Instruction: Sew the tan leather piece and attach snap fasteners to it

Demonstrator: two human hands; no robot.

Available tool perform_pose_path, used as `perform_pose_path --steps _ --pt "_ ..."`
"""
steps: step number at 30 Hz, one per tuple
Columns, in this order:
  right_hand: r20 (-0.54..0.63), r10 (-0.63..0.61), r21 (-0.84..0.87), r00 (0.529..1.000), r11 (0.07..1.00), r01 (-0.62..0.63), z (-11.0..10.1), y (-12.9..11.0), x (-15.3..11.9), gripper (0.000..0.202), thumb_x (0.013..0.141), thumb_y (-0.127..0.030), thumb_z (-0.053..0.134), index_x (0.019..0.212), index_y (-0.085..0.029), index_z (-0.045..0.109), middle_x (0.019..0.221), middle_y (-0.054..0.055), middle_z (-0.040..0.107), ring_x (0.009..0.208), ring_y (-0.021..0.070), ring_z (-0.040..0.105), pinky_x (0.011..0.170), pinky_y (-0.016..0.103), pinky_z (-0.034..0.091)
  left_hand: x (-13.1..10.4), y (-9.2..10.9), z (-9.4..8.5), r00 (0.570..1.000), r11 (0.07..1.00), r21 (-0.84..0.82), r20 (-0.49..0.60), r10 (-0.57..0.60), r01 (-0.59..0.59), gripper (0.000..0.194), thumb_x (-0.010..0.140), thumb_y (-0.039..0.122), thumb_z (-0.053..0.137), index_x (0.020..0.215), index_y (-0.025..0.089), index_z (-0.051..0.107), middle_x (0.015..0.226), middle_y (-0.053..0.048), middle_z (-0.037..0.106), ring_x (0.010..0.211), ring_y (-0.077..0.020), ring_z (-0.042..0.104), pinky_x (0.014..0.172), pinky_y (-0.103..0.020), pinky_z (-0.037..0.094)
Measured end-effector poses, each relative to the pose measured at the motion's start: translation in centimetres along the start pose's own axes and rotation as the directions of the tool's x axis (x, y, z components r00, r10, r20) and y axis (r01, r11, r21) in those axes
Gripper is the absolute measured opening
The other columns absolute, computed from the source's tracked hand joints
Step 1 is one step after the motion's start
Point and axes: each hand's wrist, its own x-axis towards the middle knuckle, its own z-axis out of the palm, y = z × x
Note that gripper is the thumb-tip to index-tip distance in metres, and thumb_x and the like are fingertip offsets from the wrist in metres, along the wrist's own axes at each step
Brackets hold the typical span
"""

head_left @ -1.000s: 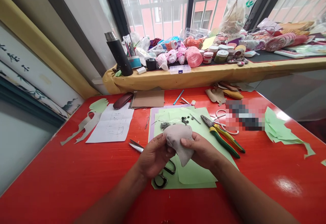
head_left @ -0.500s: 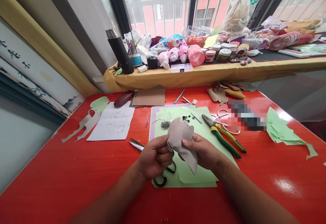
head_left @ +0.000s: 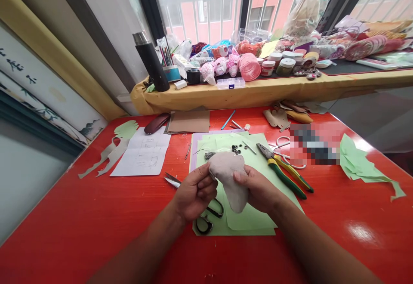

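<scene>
A light grey, soft-looking piece (head_left: 230,176) with a rounded top and a narrower lower end is held up over green paper sheets (head_left: 251,223). My left hand (head_left: 195,191) pinches its left edge between thumb and fingers. On its right side my right hand (head_left: 261,187) grips it, thumb on the front and fingers hidden behind. Small black round parts (head_left: 237,148) and a small grey heap (head_left: 209,155) lie on the paper just beyond the piece. Black-handled scissors (head_left: 204,225) lie partly under my left hand.
Pliers (head_left: 285,174) with green-yellow handles and white-handled scissors (head_left: 283,142) are at the right. A printed sheet (head_left: 142,155) and a dark red case (head_left: 157,123) lie left. Brown card (head_left: 189,121) is at the back. Jars and a black flask (head_left: 151,62) stand on the sill.
The grey piece has turned in my hands; its lower end now looks broader and rounder, and its scalloped top edge shows less. My left hand has shifted slightly up and left.
</scene>
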Motion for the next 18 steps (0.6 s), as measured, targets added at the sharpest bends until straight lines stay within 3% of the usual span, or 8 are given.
perform_pose_path --steps 5,8,12,18 --pt "-0.002 -0.003 -0.045 1.0 0.999 0.003 0.03 0.19 0.19 0.051 0.068 -0.042 0.097 0.109 -0.017 0.079 0.093 0.005 0.075 0.08 0.017 0.064 0.071 0.027 0.05 0.01 -0.49 0.27 1.0 1.0 0.0 0.0 0.001 -0.001 0.05 0.079 0.038 0.091 0.066 0.017 0.048 0.047 0.012 0.034 0.04 -0.0021 0.02 0.041 -0.016 0.026" --pt "-0.047 0.019 -0.049 0.999 0.999 -0.021 0.09 0.04 0.13 0.046 0.068 -0.036 0.097 0.106 -0.018 0.079 0.093 0.005 0.076 0.081 0.0176 0.066 0.073 0.028 0.052 0.01 -0.58 0.32 0.999 1.0 -0.002 -0.035 -0.007 0.007 0.045 0.076 0.038 0.092 0.069 0.015 0.054 0.053 0.009 0.042 0.044 -0.0029 0.032 0.045 -0.017 0.031" --pt "-0.02 0.037 -0.045 0.999 0.998 -0.038 0.19 -0.27 -0.05 0.044 0.071 -0.036 0.096 0.108 -0.018 0.079 0.095 0.005 0.077 0.082 0.0175 0.066 0.074 0.028 0.052 -0.19 -0.16 0.29 0.998 0.998 0.047 -0.052 0.043 -0.041 0.041 0.07 0.036 0.097 0.086 0.012 0.068 0.07 0.003 0.057 0.058 -0.0059 0.049 0.05 -0.018 0.035" --pt "-0.015 0.044 -0.012 0.999 0.999 -0.044 0.05 -0.13 0.07 0.043 0.073 -0.035 0.095 0.11 -0.019 0.079 0.096 0.004 0.077 0.081 0.0163 0.065 0.071 0.026 0.05 -0.29 0.24 0.15 0.996 0.998 0.069 -0.086 0.018 -0.012 0.038 0.066 0.027 0.099 0.09 0.011 0.073 0.073 0.001 0.061 0.061 -0.0061 0.052 0.059 -0.018 0.044"
